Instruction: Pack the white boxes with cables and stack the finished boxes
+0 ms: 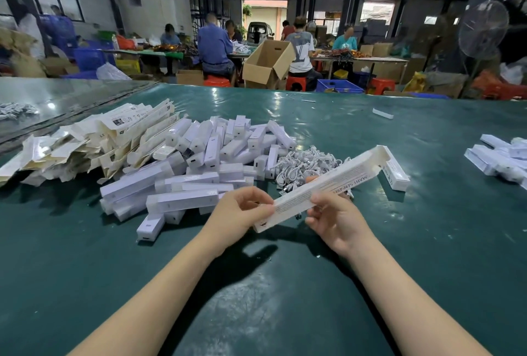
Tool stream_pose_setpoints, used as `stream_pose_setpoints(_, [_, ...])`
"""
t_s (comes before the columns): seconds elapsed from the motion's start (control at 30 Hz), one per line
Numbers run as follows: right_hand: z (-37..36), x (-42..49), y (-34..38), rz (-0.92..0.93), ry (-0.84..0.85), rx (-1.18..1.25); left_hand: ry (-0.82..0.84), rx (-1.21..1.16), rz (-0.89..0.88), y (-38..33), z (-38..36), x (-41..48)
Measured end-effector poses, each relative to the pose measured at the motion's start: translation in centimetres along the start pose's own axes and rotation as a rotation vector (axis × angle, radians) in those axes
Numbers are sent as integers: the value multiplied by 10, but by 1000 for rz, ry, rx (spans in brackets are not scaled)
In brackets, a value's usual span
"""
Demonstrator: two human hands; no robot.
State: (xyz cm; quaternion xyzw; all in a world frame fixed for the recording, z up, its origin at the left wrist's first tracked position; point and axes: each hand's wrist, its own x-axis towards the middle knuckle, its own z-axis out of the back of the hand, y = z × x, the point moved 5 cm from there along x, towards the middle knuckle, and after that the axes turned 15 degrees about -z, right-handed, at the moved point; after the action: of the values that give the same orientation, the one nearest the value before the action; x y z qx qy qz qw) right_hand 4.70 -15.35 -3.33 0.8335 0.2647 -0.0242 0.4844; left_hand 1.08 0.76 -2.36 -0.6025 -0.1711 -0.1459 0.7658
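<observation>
The left grip point(242, 207) pinches the near end of a long white box point(336, 181), the right grip point(333, 219) its middle, above the green surface point(285, 284). Probably light thin card, easily crushed: hold its edges

I see a long white box point(325, 187) with printed sides raised above the bench point(285, 284), slanting up toward 2 o'clock, its far end flap open. A jumbled pile of white boxes point(199, 162) lies at 11 o'clock, a heap of white cables point(302, 164) at 12, and a smaller cluster of boxes point(496, 156) at 3.
</observation>
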Motion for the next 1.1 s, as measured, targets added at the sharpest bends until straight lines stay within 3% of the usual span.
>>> stream_pose_setpoints(0.07, [-5,-1,-1,8,52,-59,73,359,-170,-11,-4,-1])
stream_pose_setpoints(0.13, [-12,-3,-3,13,102,-113,95,470,-301,-20,-8,-3])
stream_pose_setpoints(0.3, [-21,-4,-10,9,71,-186,103,143,-119,-14,-10,-1])
stream_pose_setpoints(0.47, [-7,-1,-4,-19,-68,69,76,-397,110,-3,-7,1])
stream_pose_setpoints(0.57, [7,-2,0,-24,-158,228,88,-582,128,-5,-7,0])
stream_pose_setpoints(0.67, [13,-3,1,-24,-193,312,100,-492,68,-6,-10,-2])
stream_pose_setpoints(0.77, [7,-2,-2,-43,-177,316,-13,-378,26,-5,-11,-1])
stream_pose_setpoints(0.97, [-9,0,-10,-133,-31,327,-267,-628,82,-4,-9,0])
stream_pose_setpoints(1.1, [-10,1,-10,-127,30,300,-355,-495,13,-9,-11,-2])
